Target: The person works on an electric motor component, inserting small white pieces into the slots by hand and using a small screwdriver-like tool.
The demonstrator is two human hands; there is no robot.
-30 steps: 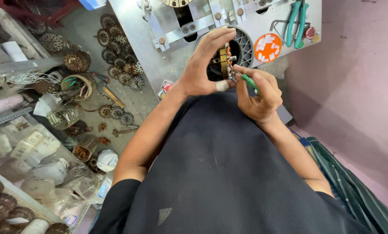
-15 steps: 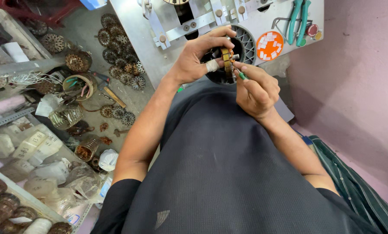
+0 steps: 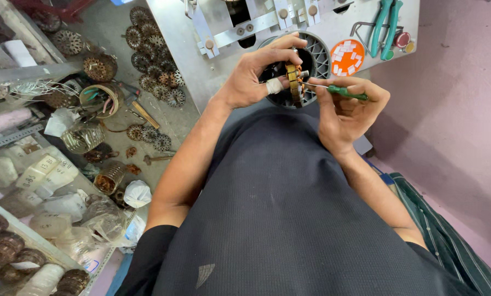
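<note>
A grey metal surface (image 3: 174, 33) is filling the upper centre of the frame, with a pile of wound stator cores (image 3: 155, 55) lying at its upper left. Near top centre, the left hand (image 3: 251, 77) is gripping a ring-shaped stator (image 3: 294, 82) edge-on, fingers closed around it. Just right, the right hand (image 3: 346, 112) is pinching a green-handled tool (image 3: 338, 90), its tip seemingly touching the stator.
</note>
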